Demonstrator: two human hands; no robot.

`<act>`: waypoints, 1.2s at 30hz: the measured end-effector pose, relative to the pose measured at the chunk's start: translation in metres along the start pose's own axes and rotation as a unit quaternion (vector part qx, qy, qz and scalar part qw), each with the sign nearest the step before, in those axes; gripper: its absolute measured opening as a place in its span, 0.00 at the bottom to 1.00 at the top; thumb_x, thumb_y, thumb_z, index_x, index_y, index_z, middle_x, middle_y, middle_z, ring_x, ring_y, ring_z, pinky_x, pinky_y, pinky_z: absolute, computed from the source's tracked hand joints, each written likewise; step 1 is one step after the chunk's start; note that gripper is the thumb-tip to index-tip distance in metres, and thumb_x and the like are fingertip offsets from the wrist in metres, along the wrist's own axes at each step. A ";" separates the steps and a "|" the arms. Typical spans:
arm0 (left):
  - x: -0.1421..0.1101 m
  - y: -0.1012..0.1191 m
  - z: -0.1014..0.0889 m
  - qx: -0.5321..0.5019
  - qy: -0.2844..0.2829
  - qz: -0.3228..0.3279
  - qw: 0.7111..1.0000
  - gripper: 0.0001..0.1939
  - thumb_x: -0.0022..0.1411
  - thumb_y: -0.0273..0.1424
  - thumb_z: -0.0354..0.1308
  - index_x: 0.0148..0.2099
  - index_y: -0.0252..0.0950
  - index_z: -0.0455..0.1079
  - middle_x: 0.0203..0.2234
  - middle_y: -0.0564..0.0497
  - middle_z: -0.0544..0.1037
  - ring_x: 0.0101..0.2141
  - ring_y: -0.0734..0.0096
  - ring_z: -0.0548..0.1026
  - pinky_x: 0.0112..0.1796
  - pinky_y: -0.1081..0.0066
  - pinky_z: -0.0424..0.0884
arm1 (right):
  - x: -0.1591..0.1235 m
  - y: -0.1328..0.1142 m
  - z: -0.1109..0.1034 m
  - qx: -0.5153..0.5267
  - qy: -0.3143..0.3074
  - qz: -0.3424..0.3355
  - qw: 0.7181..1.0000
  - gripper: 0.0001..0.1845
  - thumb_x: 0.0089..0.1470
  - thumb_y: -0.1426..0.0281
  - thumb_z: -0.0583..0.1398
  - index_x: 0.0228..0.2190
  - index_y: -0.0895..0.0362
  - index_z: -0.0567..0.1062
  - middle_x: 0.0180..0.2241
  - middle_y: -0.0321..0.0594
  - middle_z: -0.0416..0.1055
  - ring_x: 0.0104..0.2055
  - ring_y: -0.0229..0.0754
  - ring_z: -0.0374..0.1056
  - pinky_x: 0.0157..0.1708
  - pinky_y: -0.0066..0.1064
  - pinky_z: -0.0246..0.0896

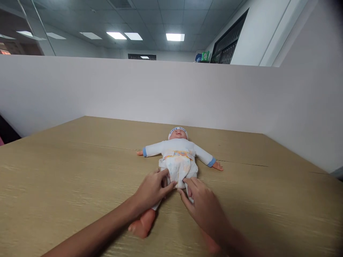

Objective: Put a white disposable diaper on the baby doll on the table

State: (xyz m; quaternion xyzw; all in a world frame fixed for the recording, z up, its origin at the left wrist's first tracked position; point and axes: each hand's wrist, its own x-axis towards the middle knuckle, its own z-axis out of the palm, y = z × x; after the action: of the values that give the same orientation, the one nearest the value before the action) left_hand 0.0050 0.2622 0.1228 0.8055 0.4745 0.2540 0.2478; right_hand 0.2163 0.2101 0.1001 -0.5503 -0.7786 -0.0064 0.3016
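Observation:
A baby doll point(178, 148) lies on its back on the wooden table point(66, 171), head away from me, arms spread. It wears a white long-sleeved top, a white headband and a white diaper point(179, 169). My left hand point(152, 189) pinches the diaper's lower left edge at the doll's crotch. My right hand point(202, 205) grips the lower right edge with curled fingers. The doll's bare left-side leg point(143, 223) sticks out under my left wrist; the other leg is mostly hidden beneath my right forearm.
A white partition wall point(134, 89) runs along the table's far edge and right side. Ceiling lights and a dark window frame show beyond it. A seam point(241, 163) crosses the tabletop right of the doll.

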 end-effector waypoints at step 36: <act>0.002 -0.014 -0.001 -0.292 0.020 -0.033 0.956 0.27 0.63 0.46 0.69 0.49 0.42 0.55 0.33 0.59 0.68 0.32 0.70 0.64 0.37 0.68 0.64 | 0.005 0.015 -0.010 0.259 0.023 0.223 0.940 0.23 0.56 0.49 0.66 0.43 0.52 0.69 0.39 0.37 0.82 0.26 0.39 0.65 0.32 0.34 0.61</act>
State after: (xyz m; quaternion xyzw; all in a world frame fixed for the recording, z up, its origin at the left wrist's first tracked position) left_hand -0.0034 0.2698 0.1150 0.6769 0.4105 0.3893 0.4710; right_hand 0.2326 0.2174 0.1057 -0.6124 -0.6034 0.2499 0.4455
